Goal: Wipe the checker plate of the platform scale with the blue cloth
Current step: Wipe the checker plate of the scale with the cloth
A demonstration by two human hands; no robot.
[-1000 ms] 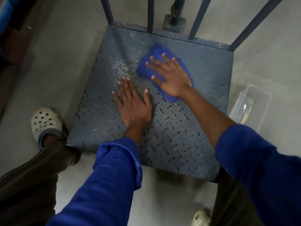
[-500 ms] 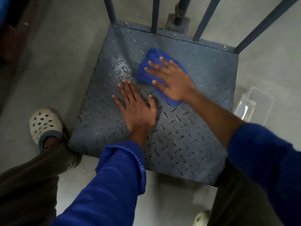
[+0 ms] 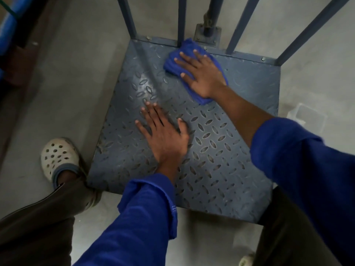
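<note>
The grey checker plate [image 3: 221,169] of the platform scale lies on the floor below me. A folded blue cloth [image 3: 173,63] sits at the plate's far edge, close to the rail posts. My right hand [image 3: 199,75] presses flat on the cloth with straight, spread fingers. My left hand [image 3: 165,135] rests flat on the bare plate near its middle, palm down, fingers straight. Both sleeves are blue.
Dark metal rail bars [image 3: 128,18] and a bolted post base [image 3: 207,37] rise along the plate's far edge. A clear plastic container [image 3: 307,116] stands on the concrete floor to the right. My foot in a pale perforated clog [image 3: 57,156] is by the plate's left near corner.
My right hand has pushed the cloth away from me, from the plate's upper middle to its far edge by the posts. My left hand has stayed flat on the plate.
</note>
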